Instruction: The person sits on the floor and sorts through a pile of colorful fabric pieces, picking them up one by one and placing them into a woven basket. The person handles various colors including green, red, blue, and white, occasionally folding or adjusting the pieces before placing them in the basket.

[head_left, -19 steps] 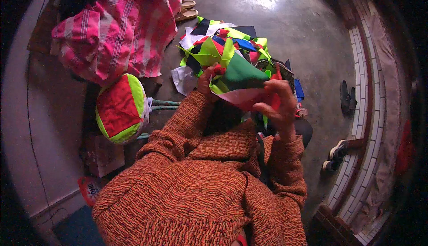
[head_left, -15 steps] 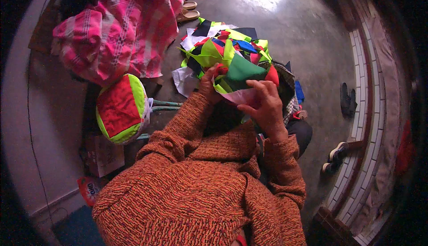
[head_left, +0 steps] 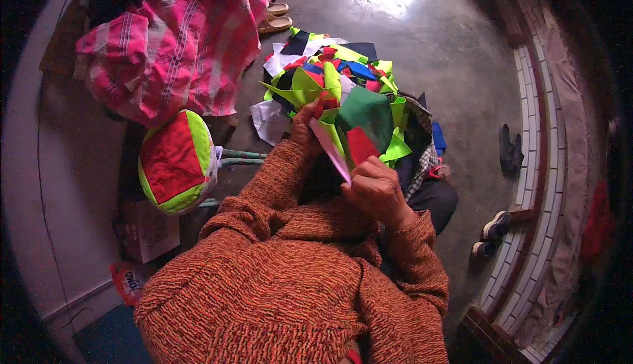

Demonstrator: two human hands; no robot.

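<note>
Low in front of me, my left hand (head_left: 304,130) grips a bunch of fabric scraps, with lime-yellow cloth (head_left: 298,92) and some red showing around its fingers. From that bunch a pale pink-white fabric strip (head_left: 330,151) runs toward me, and my right hand (head_left: 379,192) pinches its lower end. A red fabric piece (head_left: 361,145) stands up just above the right fingers; whether they hold it as well, I cannot tell. Behind it hangs a dark green piece (head_left: 366,115). Beyond both hands lies a heap of mixed scraps (head_left: 361,69) in lime, navy, white, red and blue.
A round seat with a red and lime cover (head_left: 173,159) stands at my left, below a pink plaid cloth (head_left: 151,54). Tan slippers (head_left: 275,24) lie past it. To the right, dark shoes (head_left: 511,150) and sneakers (head_left: 493,229) lie beside a white-tiled step (head_left: 527,159).
My right hand has moved down toward me and closed on the end of the pink-white strip, pulling it narrow. The red piece now stands beside it. My left hand keeps its grip.
</note>
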